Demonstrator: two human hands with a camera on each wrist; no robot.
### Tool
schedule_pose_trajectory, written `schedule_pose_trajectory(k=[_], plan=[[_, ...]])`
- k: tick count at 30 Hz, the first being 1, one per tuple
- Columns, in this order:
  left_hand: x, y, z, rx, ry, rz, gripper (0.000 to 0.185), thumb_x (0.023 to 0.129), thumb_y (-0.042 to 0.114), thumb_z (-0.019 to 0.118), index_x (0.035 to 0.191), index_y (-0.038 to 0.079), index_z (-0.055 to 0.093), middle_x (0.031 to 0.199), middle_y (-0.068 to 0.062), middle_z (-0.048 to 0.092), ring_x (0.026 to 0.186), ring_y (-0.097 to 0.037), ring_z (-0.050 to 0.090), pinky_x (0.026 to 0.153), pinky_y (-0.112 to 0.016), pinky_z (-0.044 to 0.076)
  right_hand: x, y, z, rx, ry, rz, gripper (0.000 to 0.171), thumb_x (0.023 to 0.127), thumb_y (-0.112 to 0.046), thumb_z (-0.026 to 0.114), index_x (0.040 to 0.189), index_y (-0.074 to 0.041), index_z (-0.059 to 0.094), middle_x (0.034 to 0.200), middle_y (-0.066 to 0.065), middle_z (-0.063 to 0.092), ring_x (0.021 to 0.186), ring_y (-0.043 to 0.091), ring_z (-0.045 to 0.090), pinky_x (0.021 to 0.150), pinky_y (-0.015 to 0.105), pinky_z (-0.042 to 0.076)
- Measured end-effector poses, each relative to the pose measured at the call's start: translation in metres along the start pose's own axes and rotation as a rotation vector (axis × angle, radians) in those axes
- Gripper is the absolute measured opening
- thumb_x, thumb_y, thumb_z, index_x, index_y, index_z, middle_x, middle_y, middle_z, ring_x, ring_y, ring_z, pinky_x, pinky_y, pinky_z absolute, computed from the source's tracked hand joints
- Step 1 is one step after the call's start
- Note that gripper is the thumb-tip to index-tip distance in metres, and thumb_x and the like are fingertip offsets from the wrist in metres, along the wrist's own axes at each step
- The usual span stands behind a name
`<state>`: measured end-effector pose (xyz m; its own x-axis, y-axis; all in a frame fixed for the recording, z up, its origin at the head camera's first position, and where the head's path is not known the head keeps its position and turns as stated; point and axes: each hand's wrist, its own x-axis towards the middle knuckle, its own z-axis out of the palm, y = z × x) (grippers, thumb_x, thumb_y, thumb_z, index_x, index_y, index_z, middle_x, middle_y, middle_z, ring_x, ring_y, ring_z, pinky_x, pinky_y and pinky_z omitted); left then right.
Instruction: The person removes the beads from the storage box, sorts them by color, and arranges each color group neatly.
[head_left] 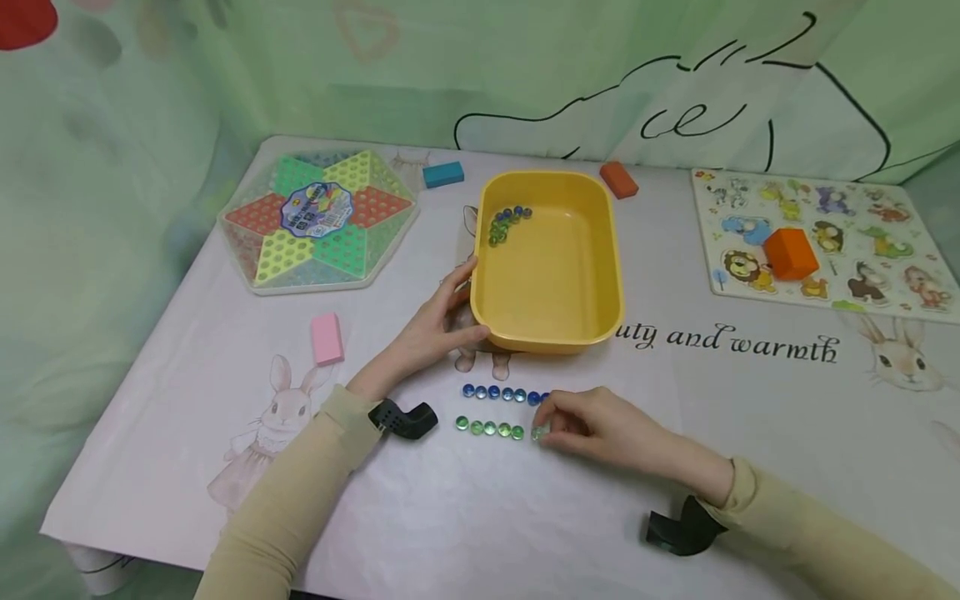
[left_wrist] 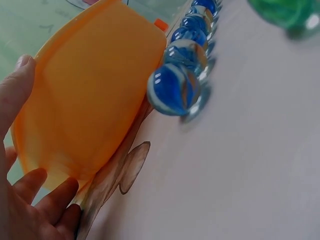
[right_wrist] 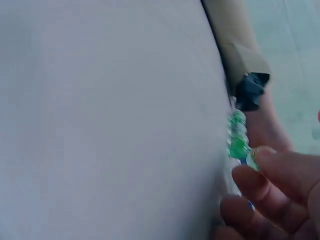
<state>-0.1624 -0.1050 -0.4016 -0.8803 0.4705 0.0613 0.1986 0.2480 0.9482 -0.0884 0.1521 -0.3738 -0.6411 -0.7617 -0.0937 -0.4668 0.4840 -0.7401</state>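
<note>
A yellow plastic tub [head_left: 551, 279] stands mid-table, a small cluster of blue and green marbles [head_left: 504, 223] in its far left corner. My left hand [head_left: 437, 321] holds the tub's near left corner, thumb at the rim and fingers along the outer wall. Between thumb and index finger, my right hand [head_left: 600, 425] pinches a clear greenish marble [head_left: 538, 432], also seen in the right wrist view. That marble is at the right end of a row of green marbles [head_left: 490, 428]. Behind it runs a row of blue marbles [head_left: 494, 392], its right end partly covered by the right hand.
At the back left lies a hexagonal Chinese checkers board [head_left: 315, 221]. A teal block [head_left: 443, 174] and a red-orange block [head_left: 618, 179] flank the tub's far end. A pink block [head_left: 327, 339] lies at left. On the right, an animal puzzle board [head_left: 825, 242] carries an orange block [head_left: 791, 254].
</note>
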Motion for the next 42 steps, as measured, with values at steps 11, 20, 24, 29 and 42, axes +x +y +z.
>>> schedule_pose_trajectory(k=[11, 20, 24, 29, 42], plan=[[0.001, -0.001, -0.001, 0.001, 0.016, 0.023, 0.086, 0.087, 0.015, 0.065, 0.150, 0.022, 0.007, 0.155, -0.007, 0.016, 0.135, -0.021, 0.034, 0.112, -0.043, 0.022, 0.004, -0.001, 0.009, -0.171, 0.056, 0.028, 0.009, 0.084, -0.020, 0.067, 0.092, -0.017, 0.063, 0.064, -0.016, 0.047, 0.055, -0.005, 0.038, 0.053, 0.016, 0.037], [0.000, 0.005, -0.002, -0.002, 0.019, 0.025, 0.086, 0.087, 0.012, 0.064, 0.150, 0.020, 0.007, 0.155, -0.009, 0.016, 0.135, -0.024, 0.033, 0.112, -0.043, 0.022, 0.005, -0.002, 0.008, -0.202, 0.058, 0.016, 0.011, 0.085, -0.022, 0.067, 0.094, -0.017, 0.064, 0.064, -0.016, 0.048, 0.058, -0.004, 0.041, 0.055, 0.017, 0.038], [0.001, -0.001, -0.002, 0.002, 0.020, 0.033, 0.086, 0.086, 0.015, 0.065, 0.150, 0.023, 0.007, 0.155, -0.007, 0.016, 0.135, -0.022, 0.033, 0.112, -0.043, 0.022, 0.004, -0.002, 0.002, -0.123, 0.052, 0.013, 0.014, 0.086, -0.024, 0.065, 0.098, -0.017, 0.064, 0.066, -0.015, 0.048, 0.058, -0.004, 0.040, 0.055, 0.017, 0.037], [0.002, -0.002, -0.002, -0.005, 0.013, 0.037, 0.086, 0.086, 0.015, 0.065, 0.150, 0.023, 0.007, 0.155, -0.006, 0.015, 0.136, -0.022, 0.032, 0.112, -0.044, 0.021, 0.008, -0.010, -0.025, -0.017, 0.007, 0.011, 0.015, 0.088, -0.024, 0.063, 0.099, -0.014, 0.064, 0.068, -0.012, 0.052, 0.057, -0.001, 0.043, 0.052, 0.018, 0.039], [-0.008, 0.028, -0.002, -0.015, -0.013, -0.003, 0.084, 0.087, 0.004, 0.061, 0.149, 0.009, 0.006, 0.153, -0.018, 0.014, 0.136, -0.034, 0.030, 0.112, -0.047, 0.019, 0.066, -0.030, -0.122, 0.081, -0.078, 0.089, 0.016, 0.091, -0.014, 0.059, 0.103, -0.004, 0.060, 0.078, 0.009, 0.056, 0.061, 0.021, 0.053, 0.056, 0.027, 0.049]])
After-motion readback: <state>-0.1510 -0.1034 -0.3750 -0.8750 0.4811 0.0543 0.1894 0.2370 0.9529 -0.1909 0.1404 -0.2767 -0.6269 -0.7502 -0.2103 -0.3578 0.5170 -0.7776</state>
